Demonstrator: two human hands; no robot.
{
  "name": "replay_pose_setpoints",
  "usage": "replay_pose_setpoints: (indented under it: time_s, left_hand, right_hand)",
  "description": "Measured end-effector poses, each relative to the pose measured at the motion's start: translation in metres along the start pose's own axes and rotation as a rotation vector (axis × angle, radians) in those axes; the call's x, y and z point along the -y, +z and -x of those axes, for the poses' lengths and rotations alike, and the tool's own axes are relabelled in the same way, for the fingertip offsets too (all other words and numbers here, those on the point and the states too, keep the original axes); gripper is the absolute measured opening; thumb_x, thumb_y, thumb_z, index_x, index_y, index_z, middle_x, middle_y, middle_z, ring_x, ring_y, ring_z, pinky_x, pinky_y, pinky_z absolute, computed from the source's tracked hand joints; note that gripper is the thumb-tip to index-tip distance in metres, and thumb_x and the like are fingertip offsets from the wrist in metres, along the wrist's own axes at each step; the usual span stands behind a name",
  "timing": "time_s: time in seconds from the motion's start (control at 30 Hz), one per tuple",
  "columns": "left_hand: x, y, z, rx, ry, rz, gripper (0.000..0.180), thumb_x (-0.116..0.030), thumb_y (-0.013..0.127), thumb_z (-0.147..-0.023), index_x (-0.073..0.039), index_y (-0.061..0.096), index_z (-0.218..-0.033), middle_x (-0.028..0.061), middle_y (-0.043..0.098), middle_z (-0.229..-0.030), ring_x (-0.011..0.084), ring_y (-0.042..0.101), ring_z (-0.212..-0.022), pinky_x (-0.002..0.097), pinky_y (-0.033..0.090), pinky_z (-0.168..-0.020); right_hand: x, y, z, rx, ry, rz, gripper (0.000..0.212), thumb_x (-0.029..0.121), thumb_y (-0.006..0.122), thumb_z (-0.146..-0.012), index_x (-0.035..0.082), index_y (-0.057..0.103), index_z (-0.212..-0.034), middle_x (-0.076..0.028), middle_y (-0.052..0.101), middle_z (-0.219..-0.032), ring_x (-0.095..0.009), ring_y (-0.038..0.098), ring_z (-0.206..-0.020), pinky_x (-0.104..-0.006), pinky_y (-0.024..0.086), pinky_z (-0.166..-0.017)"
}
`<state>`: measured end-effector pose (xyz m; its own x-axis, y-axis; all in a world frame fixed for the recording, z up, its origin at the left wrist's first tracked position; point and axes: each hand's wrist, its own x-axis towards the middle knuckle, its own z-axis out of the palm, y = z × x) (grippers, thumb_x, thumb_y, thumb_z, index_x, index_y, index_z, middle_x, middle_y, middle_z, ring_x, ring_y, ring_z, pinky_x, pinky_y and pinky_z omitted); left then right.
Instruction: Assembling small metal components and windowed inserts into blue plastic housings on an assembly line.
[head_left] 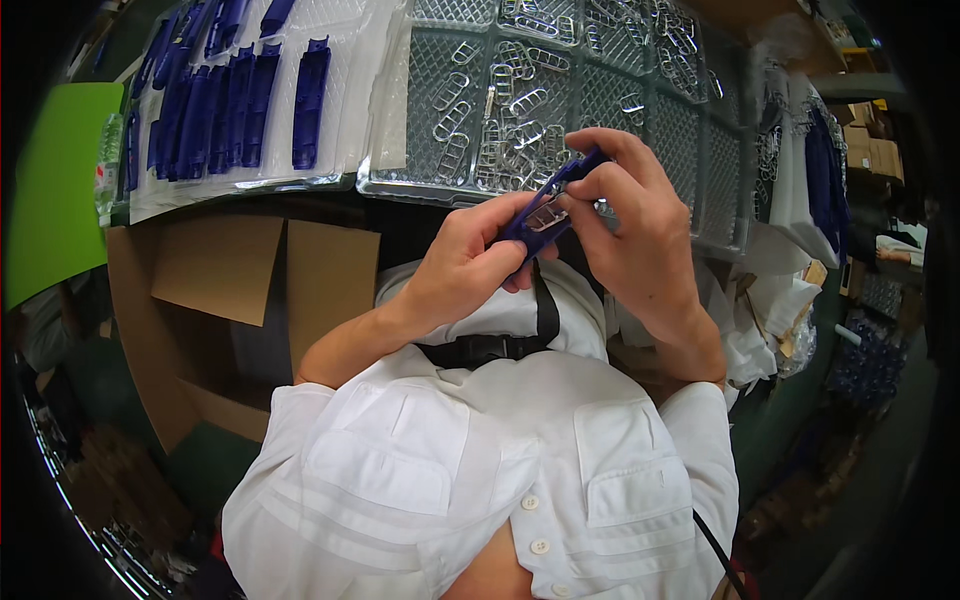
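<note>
A long dark blue plastic housing [534, 240] is held aslant in front of my body, with its hollow side showing. My left hand [462, 250] grips its lower end between thumb and fingers. A small shiny bent-wire metal clip [546, 214] lies in the hollow. The thumb and fingers of my right hand [640, 215] close around the clip and the upper part of the housing, hiding some of both. Just beyond my hands, similar loose metal clips [520, 135] lie in a clear compartmented plastic tray [425, 105].
Several blue housings [240, 105] lie in rows on a white-lined tray [345, 80] at the far left. An open cardboard box [140, 330] stands below it. A clear bottle [107, 170] is beside a bright green surface [55, 190]. White crumpled bags [750, 345] sit at the right.
</note>
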<state>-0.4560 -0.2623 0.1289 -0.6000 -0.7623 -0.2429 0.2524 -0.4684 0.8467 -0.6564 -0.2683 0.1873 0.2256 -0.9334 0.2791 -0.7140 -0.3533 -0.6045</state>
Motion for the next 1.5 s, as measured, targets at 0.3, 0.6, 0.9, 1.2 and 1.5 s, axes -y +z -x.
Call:
replay_pose_setpoints:
  time_s: [0.3, 0.6, 0.9, 1.2, 1.5]
  left_hand:
    - [0.015, 0.000, -0.002, -0.102, 0.317, -0.280, 0.035, -0.001, 0.054, -0.094, 0.005, 0.061, -0.127, 0.0054, 0.070, -0.083, 0.0081, 0.063, -0.065, 0.0253, 0.053, -0.059]
    - [0.010, 0.007, -0.019, -0.153, 0.117, -0.250, 0.024, -0.019, 0.060, -0.105, 0.003, 0.070, -0.105, 0.0044, 0.069, -0.071, 0.0080, 0.066, -0.062, 0.0242, 0.052, -0.056]
    - [0.002, 0.005, -0.028, -0.064, 0.184, -0.353, 0.027, -0.018, 0.063, -0.103, 0.001, 0.066, -0.122, 0.0062, 0.072, -0.085, 0.0089, 0.067, -0.070, 0.0238, 0.055, -0.064]
    - [-0.025, 0.016, -0.011, 0.098, -0.056, 0.100, 0.049, -0.014, 0.069, -0.100, 0.001, 0.053, -0.143, 0.0064, 0.068, -0.107, 0.0051, 0.059, -0.074, 0.0218, 0.051, -0.064]
    - [-0.033, 0.017, -0.025, -0.275, 0.278, -0.340, 0.055, -0.008, 0.077, -0.092, 0.001, 0.052, -0.140, 0.0077, 0.070, -0.100, 0.0059, 0.062, -0.080, 0.0221, 0.052, -0.066]
  right_hand:
    - [0.023, 0.016, 0.001, -0.413, 0.146, -0.020, 0.030, 0.007, 0.080, -0.083, 0.002, 0.064, -0.109, -0.016, 0.061, -0.137, -0.030, 0.069, -0.114, -0.0377, 0.061, -0.083]
    - [-0.018, 0.022, 0.006, -0.047, 0.323, -0.466, 0.025, 0.005, 0.073, -0.085, -0.001, 0.064, -0.108, -0.010, 0.073, -0.098, -0.018, 0.073, -0.086, -0.0325, 0.059, -0.077]
    - [-0.043, 0.021, -0.001, -0.033, 0.223, -0.463, 0.024, 0.002, 0.074, -0.086, -0.001, 0.062, -0.107, -0.011, 0.070, -0.097, -0.017, 0.070, -0.088, -0.0304, 0.056, -0.077]
    - [-0.055, 0.003, 0.005, -0.207, 0.290, -1.169, 0.051, -0.003, 0.072, -0.089, -0.005, 0.054, -0.137, -0.021, 0.062, -0.131, -0.021, 0.066, -0.112, -0.0359, 0.053, -0.102]
    - [-0.064, -0.006, 0.032, -0.245, 0.424, -0.955, 0.037, 0.003, 0.064, -0.093, -0.008, 0.059, -0.129, -0.018, 0.067, -0.129, -0.015, 0.067, -0.103, -0.0298, 0.052, -0.096]
